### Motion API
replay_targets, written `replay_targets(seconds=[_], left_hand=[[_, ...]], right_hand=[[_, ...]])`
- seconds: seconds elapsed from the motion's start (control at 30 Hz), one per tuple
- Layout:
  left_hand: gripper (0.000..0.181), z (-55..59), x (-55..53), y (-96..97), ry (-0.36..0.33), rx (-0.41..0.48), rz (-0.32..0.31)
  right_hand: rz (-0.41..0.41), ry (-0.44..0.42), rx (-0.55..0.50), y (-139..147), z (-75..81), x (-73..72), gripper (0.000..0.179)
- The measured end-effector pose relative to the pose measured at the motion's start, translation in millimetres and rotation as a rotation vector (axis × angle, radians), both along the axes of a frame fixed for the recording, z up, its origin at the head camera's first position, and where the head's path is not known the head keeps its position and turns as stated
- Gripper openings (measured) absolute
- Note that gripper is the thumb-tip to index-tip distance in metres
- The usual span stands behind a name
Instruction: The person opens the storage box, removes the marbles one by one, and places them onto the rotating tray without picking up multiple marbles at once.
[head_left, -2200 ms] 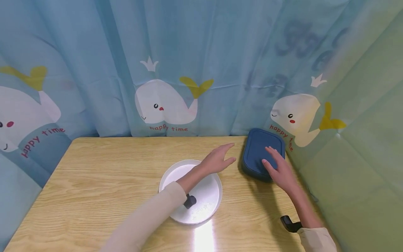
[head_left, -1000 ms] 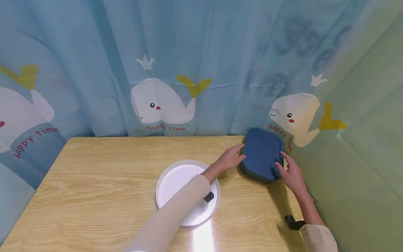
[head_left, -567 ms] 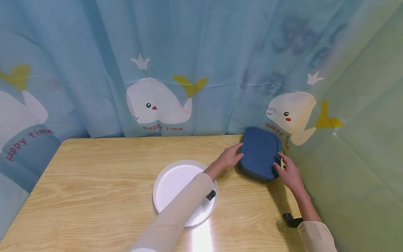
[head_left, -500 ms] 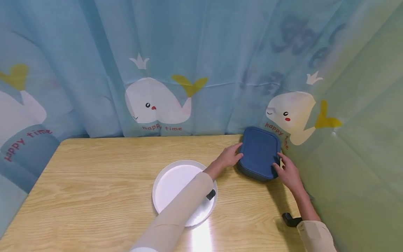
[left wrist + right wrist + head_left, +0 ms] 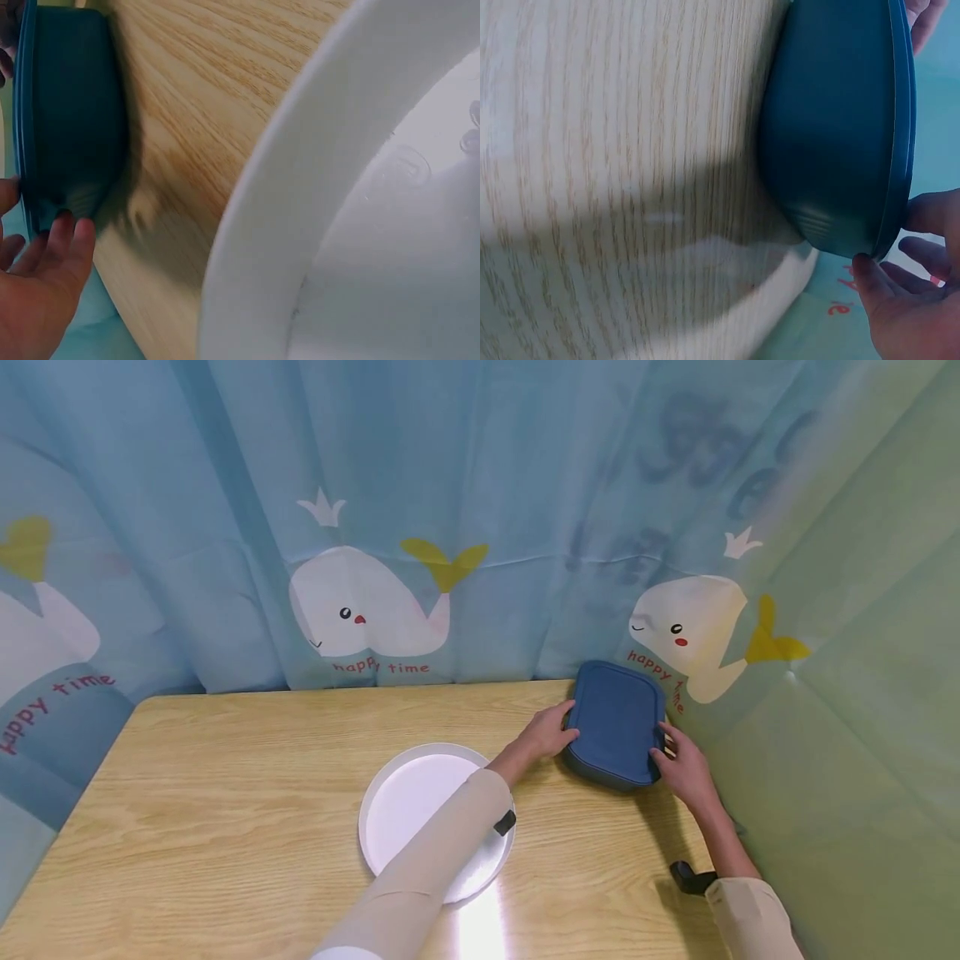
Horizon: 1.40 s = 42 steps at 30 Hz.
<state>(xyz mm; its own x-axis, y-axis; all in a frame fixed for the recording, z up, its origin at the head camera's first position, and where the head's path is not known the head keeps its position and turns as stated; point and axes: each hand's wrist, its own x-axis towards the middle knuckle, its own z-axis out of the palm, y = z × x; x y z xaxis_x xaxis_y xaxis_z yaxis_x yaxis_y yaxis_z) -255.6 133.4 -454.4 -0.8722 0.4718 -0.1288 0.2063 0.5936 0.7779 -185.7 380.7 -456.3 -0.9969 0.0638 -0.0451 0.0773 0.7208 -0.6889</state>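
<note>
A wood-grain tabletop (image 5: 247, 810) has a pale blue curtain (image 5: 525, 468) hanging behind its far edge, printed with white whales and "happy time"; greenish cloth (image 5: 847, 793) runs along its right edge. At the far right corner is a lidded blue box (image 5: 618, 722), its rim pinched between thumb and fingers by the left hand (image 5: 549, 732) and right hand (image 5: 686, 770) on opposite sides. A round white tray (image 5: 405, 802) lies nearer the front edge, partly behind the left sleeve (image 5: 427, 860). A bright streak of light (image 5: 480, 927) crosses the wood just below it.

Beige sleeves (image 5: 429, 858) – black wrist mounts (image 5: 690, 880)
</note>
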Motion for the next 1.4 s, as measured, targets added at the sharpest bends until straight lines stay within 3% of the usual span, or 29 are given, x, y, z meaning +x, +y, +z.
replay_targets(seconds=[0.23,0.47,0.5,0.7,0.73,1.0,1.4], left_hand=[[0.06,-0.5,-2.3,4.1,-0.012,-0.003,0.03],[0.072,-2.4,-7.2,5.7,-0.064,0.016,0.028],[0.074,-11.6,-11.8,7.4,-0.049,0.028,0.028],[0.073,-16.5,-13.4,7.1,-0.05,0.058,0.027],[0.071,-8.2,-9.0,5.2,-0.07,0.056,0.028],[0.068,-3.7,-5.5,6.9,-0.044,0.045,0.064],[0.07,-3.0,-8.1,8.9,-0.089,0.054,0.072]], right_hand=[[-0.005,-0.021,0.02,2.5,1.4,-1.4,0.058],[0.033,-0.061,-0.074,4.5,3.8,-1.5,0.063],[0.036,-0.063,-0.084,5.0,3.9,-1.6,0.064],[0.061,-0.081,-0.122,8.5,4.3,-3.3,0.067],[0.066,-0.087,-0.128,9.0,4.6,-3.6,0.067],[0.096,-0.117,-0.137,12.0,7.6,-5.9,0.07],[0.1,-0.154,-0.179,14.4,6.9,-8.7,0.075]])
